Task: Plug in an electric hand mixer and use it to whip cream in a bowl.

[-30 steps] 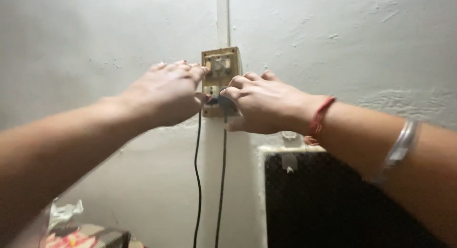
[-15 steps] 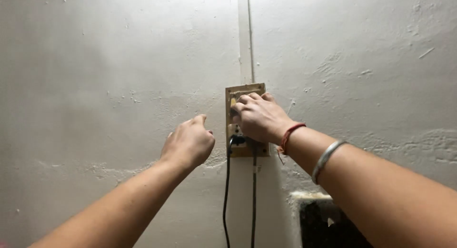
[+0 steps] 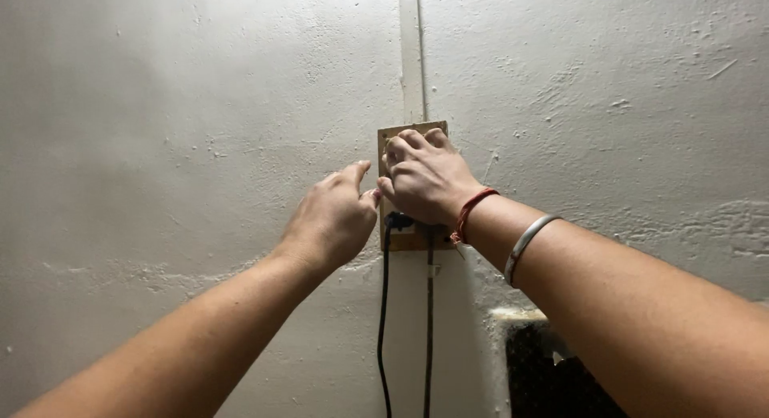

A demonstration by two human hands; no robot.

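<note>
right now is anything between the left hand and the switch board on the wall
Nothing visible. The left hand hovers just left of the wooden switch board, with only bare wall between. The right hand already covers the board's front.

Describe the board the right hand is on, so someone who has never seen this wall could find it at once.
Follow the pale vertical strip down the grey plaster wall to where it ends. There sits a small tan switchboard, mostly covered by the right hand, with the left hand just beside it. It is the only wooden-coloured fixture, and two dark cables hang from its lower edge.
</note>
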